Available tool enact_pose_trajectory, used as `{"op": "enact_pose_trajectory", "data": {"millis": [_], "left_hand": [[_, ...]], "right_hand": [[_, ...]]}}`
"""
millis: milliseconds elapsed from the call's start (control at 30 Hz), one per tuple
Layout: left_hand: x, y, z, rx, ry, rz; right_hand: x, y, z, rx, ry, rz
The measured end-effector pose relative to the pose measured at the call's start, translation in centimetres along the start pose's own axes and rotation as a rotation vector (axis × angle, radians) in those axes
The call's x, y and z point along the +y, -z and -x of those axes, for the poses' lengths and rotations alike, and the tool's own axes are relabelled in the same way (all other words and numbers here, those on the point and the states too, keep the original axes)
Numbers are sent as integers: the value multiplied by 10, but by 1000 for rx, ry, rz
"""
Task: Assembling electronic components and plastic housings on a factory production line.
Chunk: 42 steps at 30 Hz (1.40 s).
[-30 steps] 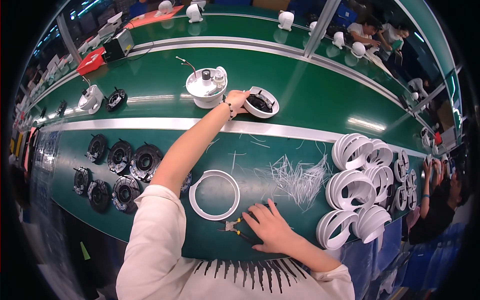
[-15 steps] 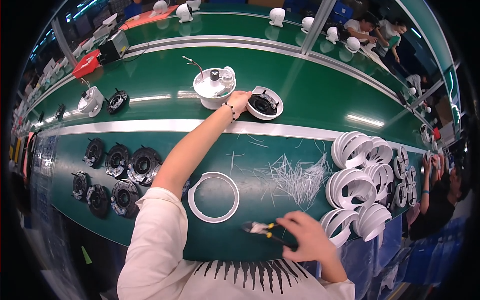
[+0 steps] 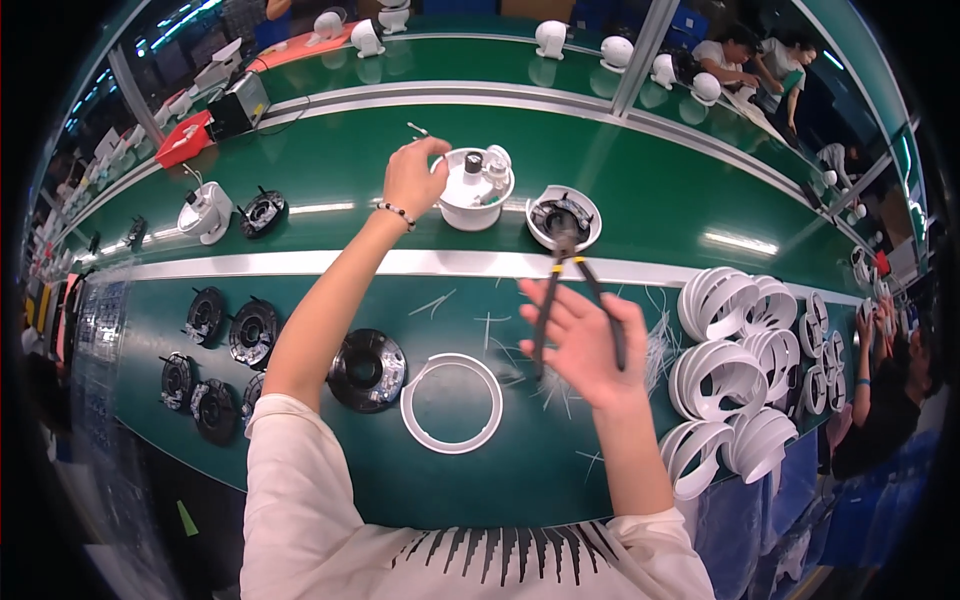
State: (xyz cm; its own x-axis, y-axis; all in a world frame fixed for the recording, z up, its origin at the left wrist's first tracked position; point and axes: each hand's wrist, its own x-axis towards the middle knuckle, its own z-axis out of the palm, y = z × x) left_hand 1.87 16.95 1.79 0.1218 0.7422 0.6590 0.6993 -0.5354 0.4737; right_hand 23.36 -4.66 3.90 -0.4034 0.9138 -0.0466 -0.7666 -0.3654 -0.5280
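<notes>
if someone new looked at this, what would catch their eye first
Probably the spread black handles of the pliers in the right hand's grip, mid-picture, their blurred tips overlapping the white bowl in this view. Next would come the bulky stacks of white rings on the bench's right side. Dark against those, several black discs lie left of the single white ring.

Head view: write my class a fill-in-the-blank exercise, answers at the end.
The right hand holds pliers with handles mainly ____.
The beaded bracelet is on the ____ arm.
The single white ring lies on a ____ table.
The plastic tray at upper left is ____.
Missing words: black; left; green; red.
</notes>
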Motion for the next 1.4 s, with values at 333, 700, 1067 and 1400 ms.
{"op": "enact_pose_trajectory", "data": {"millis": [333, 700, 1067, 1400], "left_hand": [[-3, -16, -17, -448, 176, -397], [10, -30, -42, -553, 55, -359], [6, -60, -50, -318, -218, -154], [0, -62, -45, -273, -298, -15]], "right_hand": [[-60, -31, -124, 87, 611, 2569], [-95, -59, -190, -462, 650, 3284], [-98, -31, -215, -446, 372, 3349], [-77, -6, -253, -150, 190, 3054]]}}
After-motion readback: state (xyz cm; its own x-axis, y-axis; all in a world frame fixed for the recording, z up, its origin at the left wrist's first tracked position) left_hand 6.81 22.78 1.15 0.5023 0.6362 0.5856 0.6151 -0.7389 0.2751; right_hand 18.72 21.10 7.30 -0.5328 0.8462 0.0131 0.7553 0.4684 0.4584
